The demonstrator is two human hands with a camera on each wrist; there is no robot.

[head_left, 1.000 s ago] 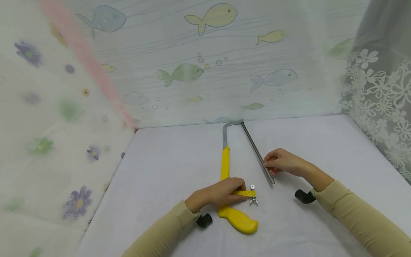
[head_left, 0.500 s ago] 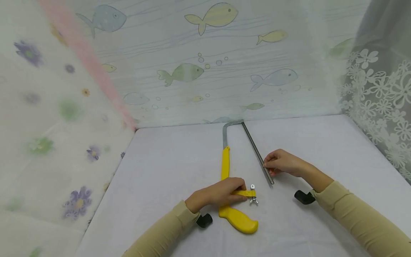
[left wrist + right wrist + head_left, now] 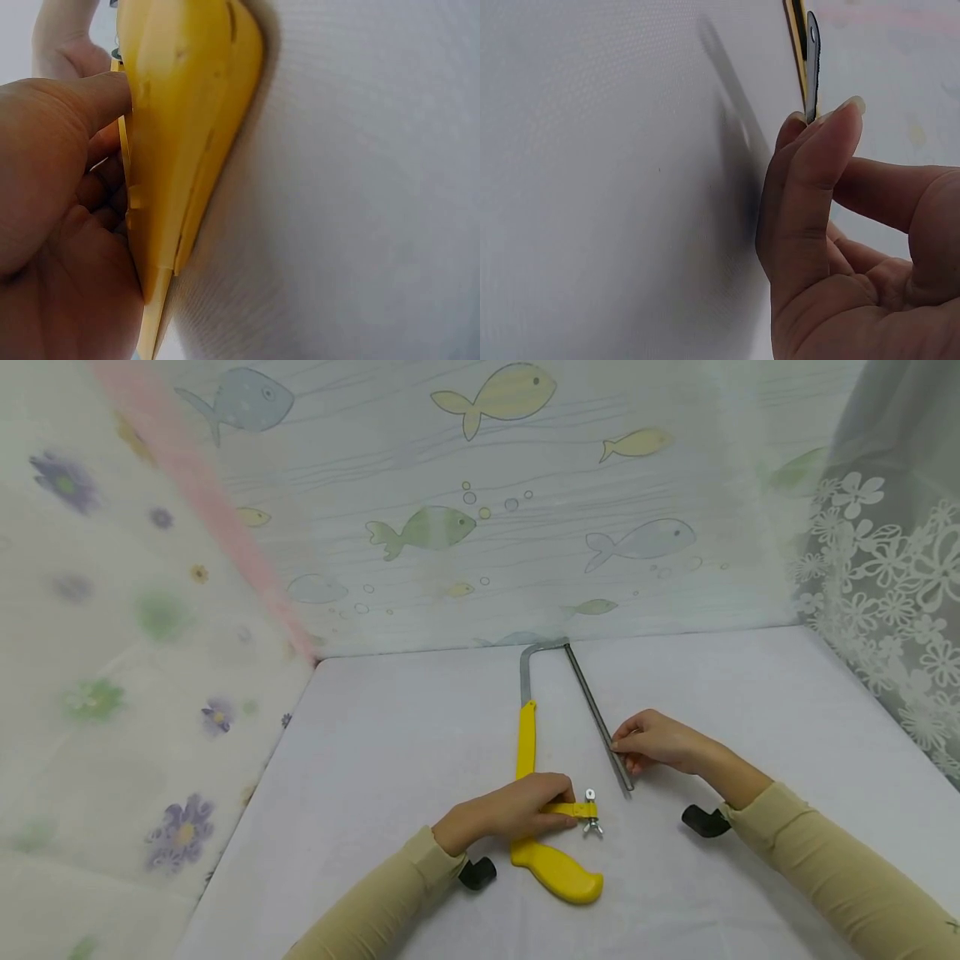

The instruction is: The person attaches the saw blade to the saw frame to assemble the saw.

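The right hand (image 3: 660, 741) is pinching the thin metal blade (image 3: 591, 702) between thumb and fingers, close to its near end. In the right wrist view, the holed tip of the blade is showing past the fingertips; the light pinch is probably serving fine steering, and it is leaving the hole uncovered.

The left hand (image 3: 517, 810) is gripping the yellow hacksaw frame (image 3: 527, 739) beside its bracket (image 3: 576, 811), the thumb pressing against the yellow side in the left wrist view. That hold is likely steadying the frame while the other hand is handling the blade.

The bracket is pointing toward the table's right edge, its wing nut (image 3: 592, 829) and metal post (image 3: 590, 796) sticking out beyond the left fingers, presumably so that they are within reach. The blade's near end is lying apart from that post, while its far end is meeting the frame's grey tip (image 3: 553, 645) at the table's back edge; whether it is hooked there is too small to tell.

The yellow handle (image 3: 564, 875) is pointing toward the table's front edge, probably to keep it on the person's side. The white-covered table (image 3: 397, 735) is carrying the whole saw, around the middle of its width.
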